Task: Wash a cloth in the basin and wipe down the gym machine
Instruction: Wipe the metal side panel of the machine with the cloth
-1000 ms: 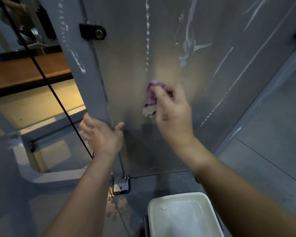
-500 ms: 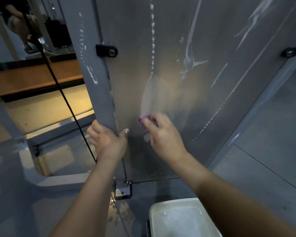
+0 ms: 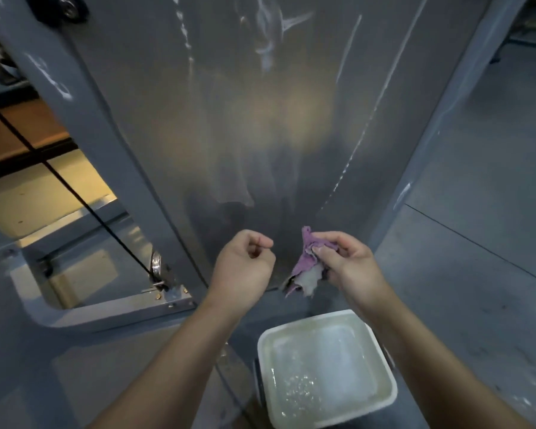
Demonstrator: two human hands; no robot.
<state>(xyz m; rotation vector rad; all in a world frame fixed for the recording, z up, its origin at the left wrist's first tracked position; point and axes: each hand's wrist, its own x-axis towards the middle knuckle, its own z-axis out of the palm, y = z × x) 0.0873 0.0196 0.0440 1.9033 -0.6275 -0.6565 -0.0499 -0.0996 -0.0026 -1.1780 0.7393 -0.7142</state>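
Observation:
A small purple and white cloth (image 3: 304,264) hangs bunched from my right hand (image 3: 347,264), which pinches it in front of the bottom of the gym machine's grey panel (image 3: 245,134). My left hand (image 3: 245,264) is beside it, fingers curled into a loose fist with nothing in it, off the machine's frame. The panel carries wet streaks and soapy trails. Directly below my hands a white square basin (image 3: 381,400) of soapy water stands on the floor.
The machine's grey upright post (image 3: 84,119) runs up the left side, with a black cable (image 3: 75,193) crossing behind it to a metal bracket (image 3: 158,274). A black bolt cap (image 3: 62,9) sits at top left. Grey floor (image 3: 477,243) spreads to the right.
My right hand has come off the panel and dropped low with the cloth, above the basin. My left hand has let go of the post and curled beside it.

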